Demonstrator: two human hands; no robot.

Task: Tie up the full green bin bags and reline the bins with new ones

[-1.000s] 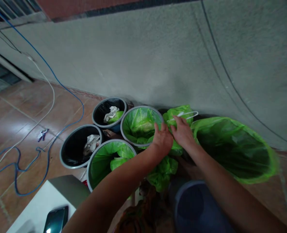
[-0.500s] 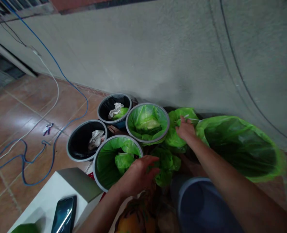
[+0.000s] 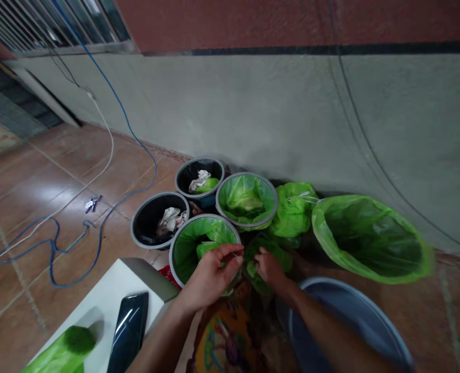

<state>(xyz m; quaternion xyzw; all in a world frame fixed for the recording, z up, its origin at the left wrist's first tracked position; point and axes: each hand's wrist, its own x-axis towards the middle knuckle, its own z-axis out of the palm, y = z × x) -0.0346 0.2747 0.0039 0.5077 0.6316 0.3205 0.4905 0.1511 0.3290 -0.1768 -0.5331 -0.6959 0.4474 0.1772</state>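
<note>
My left forearm slants up and to the right from the bottom edge, beside the phone [image 3: 128, 326] on the white box [image 3: 101, 290], and my left hand [image 3: 210, 274] is held back upward with its fingers pointing right. Its thumb and forefinger come close together near the right rim of the front bin [image 3: 204, 216], with something thin and pale at their tips; I can't tell whether they are pinching it. My right forearm crosses over the blue-grey tub [image 3: 370, 326] from the lower right, angled up and to the left, bringing my right hand [image 3: 267, 269] in opposite the left with a small gap between the two. The fingers of that hand are curled against the crumpled green bag [image 3: 278, 254], but with the thumb mostly hidden I can't tell how firmly they grip, if at all. That bag sits low between the front bin and the tub, directly under my knuckles. Just behind it, a bunched bag [image 3: 294, 215] with a white string [image 3: 305, 197] on top rests near the wall [image 3: 233, 114], and the wide mouth of the open bag [image 3: 370, 238] gapes to the right, well apart from my fingers.
</note>
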